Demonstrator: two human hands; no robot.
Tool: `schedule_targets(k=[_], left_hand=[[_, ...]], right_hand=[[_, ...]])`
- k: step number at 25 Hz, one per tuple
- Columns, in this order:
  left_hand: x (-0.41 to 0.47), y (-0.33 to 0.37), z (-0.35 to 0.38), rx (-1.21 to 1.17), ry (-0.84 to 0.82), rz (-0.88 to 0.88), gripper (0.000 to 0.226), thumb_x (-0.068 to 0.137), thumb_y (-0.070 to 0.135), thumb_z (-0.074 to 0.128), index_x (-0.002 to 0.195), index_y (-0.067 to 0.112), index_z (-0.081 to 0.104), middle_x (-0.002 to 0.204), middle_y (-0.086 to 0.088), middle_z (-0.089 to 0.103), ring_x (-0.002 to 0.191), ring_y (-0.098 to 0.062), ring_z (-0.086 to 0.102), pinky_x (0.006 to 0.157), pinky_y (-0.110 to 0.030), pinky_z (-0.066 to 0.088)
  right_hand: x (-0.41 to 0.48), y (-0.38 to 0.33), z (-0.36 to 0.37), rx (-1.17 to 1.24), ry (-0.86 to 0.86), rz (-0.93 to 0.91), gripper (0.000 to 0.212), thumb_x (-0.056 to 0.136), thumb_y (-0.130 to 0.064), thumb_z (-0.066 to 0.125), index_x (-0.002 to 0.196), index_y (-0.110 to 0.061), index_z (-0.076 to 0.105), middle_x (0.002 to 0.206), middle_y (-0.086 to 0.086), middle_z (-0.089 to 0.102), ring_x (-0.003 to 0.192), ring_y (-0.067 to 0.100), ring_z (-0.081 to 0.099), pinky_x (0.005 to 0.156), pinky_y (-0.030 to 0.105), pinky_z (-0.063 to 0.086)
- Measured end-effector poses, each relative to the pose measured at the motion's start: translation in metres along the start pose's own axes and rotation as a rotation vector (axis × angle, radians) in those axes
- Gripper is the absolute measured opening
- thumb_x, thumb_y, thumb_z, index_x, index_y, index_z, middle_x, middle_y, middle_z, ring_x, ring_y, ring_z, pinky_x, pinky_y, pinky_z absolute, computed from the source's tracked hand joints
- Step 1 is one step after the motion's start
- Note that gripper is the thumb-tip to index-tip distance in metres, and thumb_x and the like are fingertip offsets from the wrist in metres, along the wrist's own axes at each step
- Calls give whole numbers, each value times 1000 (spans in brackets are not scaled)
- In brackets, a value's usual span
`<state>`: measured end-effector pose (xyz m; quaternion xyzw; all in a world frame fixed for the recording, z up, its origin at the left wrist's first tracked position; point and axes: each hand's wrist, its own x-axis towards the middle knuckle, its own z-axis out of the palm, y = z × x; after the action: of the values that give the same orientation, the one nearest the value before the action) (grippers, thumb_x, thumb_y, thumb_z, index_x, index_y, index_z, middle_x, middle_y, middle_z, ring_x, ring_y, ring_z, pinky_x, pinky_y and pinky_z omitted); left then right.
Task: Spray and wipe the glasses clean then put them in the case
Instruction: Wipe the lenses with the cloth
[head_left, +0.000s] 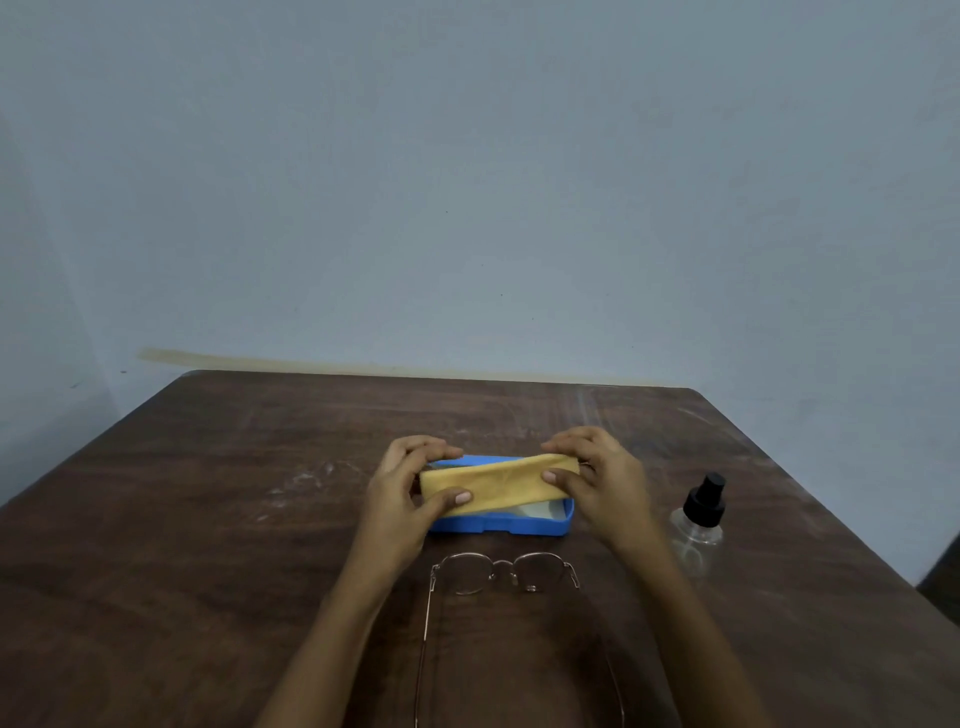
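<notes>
Your left hand (410, 483) and right hand (597, 483) are each pinching one end of the folded yellow cloth (498, 486), holding it stretched just above the open blue case (519, 526). The glasses (501, 571) are lying just nearer you than the case, lenses toward it, temples unfolded. They are looking thin-wired, light and easily bent, so the bridge or a temple hinge is likely offering the safest hold. The spray bottle (698, 519) is standing right of the case, apart from it. Beyond the case, the table (260, 441) is leaving room up to its far edge.
</notes>
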<state>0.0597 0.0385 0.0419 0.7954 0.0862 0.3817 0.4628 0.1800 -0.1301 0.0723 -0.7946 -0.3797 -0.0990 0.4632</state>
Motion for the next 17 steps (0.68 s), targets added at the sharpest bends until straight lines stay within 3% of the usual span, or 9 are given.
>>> schedule_targets(k=[4,7,11,14,17], left_hand=[[-1,2,0,-54,30,-30,28,69,3,74,70,28,63,107,11,51,91,8,53,67,-10,46],[-2,5,-2,-342,-12,-139,19,72,-1,69,70,16,62,100,4,64,88,4,59,68,-11,48],[-3,9,0,-560,-50,-401,9,74,4,66,76,12,65,68,6,68,70,-10,61,59,-20,52],[-4,15,5,-622,-1,-605,17,78,4,65,94,0,64,83,-9,68,74,-18,66,56,-23,59],[-3,23,5,-594,29,-643,21,81,8,63,97,-5,62,92,-15,65,75,-22,66,53,-22,58]], right_hand=[[-3,-1,-2,-7,57,-29,12,72,-4,72,76,-14,69,86,-3,59,76,4,53,63,6,40],[-5,-2,-6,232,-40,77,15,78,-10,69,75,-23,64,84,-9,63,79,3,55,65,6,41],[-7,-5,-4,654,-99,298,6,82,-3,62,87,-3,65,74,2,63,66,5,60,54,13,51],[-8,-8,-1,628,-93,397,15,84,-2,59,97,5,62,81,9,62,72,13,57,49,14,52],[-8,-15,-2,487,-60,408,12,85,-3,59,95,2,65,87,15,61,74,16,56,47,13,51]])
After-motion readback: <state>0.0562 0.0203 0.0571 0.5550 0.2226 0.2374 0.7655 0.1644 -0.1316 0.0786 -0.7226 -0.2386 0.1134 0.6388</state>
